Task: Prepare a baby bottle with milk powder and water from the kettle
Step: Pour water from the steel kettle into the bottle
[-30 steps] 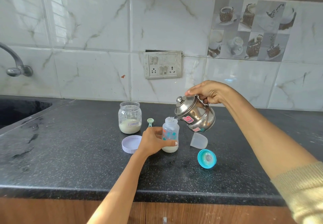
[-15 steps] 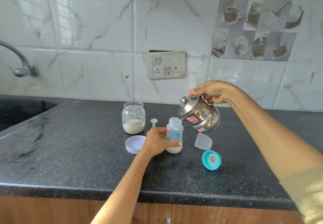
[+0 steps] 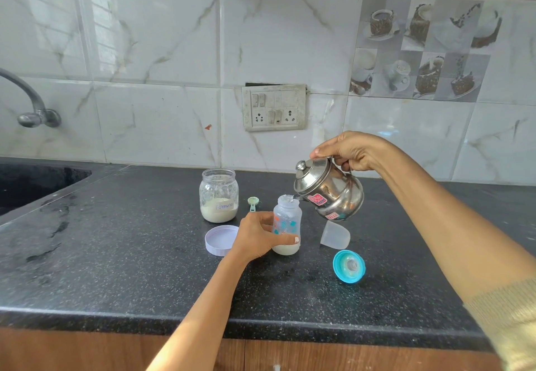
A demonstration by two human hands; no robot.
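Observation:
A clear baby bottle (image 3: 287, 218) with coloured prints stands upright on the black counter (image 3: 130, 254), white liquid at its bottom. My left hand (image 3: 256, 237) grips its lower part. My right hand (image 3: 348, 151) holds a steel kettle (image 3: 329, 189) by the handle, tilted left, its spout over the bottle's open mouth with water running in. An open glass jar of milk powder (image 3: 219, 195) stands behind left, a small green scoop (image 3: 253, 202) lies beside it.
The jar's white lid (image 3: 220, 240) lies left of the bottle. A clear bottle cap (image 3: 335, 235) and the teal nipple ring (image 3: 349, 266) lie to the right. A sink (image 3: 32, 185) and tap (image 3: 32, 107) are at far left. A switchboard (image 3: 274, 107) is on the tiled wall.
The kettle stays tilted over the bottle with both hands holding as before. The view has shifted slightly, so everything sits a little further right in the frame.

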